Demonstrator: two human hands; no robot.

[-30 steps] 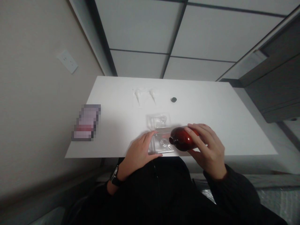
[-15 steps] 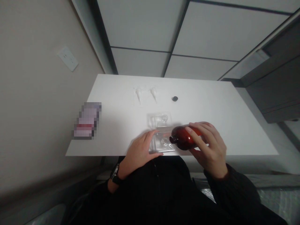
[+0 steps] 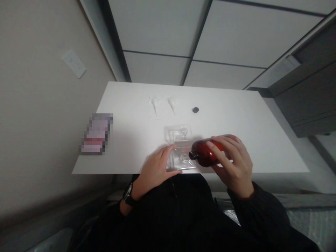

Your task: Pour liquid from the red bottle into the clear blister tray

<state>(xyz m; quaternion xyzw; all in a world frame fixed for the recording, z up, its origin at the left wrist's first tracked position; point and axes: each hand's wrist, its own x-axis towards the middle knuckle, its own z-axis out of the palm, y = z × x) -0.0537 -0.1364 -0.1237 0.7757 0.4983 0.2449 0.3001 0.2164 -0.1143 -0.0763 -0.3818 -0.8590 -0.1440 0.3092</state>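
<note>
Tabletop [image 3: 270,140] taken as a clock face; noted left to right. At nine, a pixelated object [image 3: 96,134] is placed; identity cannot be told. Toward seven, the left grip [image 3: 154,166] is curved around the left end of the near clear container [image 3: 181,159], which is pinched between fingers (far side) and thumb (near side). At eleven, two white pointed pieces [image 3: 171,105] are laid out. Just beyond the near clear container, a second clear container [image 3: 178,133] is set. At twelve, a small dark disc [image 3: 195,110]. Toward five, a red bottle [image 3: 206,154] is held tilted, neck toward nine, overlapping the near clear container's right end; contact cannot be told. Its body is clasped by the right grip [image 3: 235,166]. Bottle judged smooth, slippery, possibly heavy if filled: best held round mid-body. Containers judged light, stiff, easily tipped: best steadied by opposite walls.
</note>
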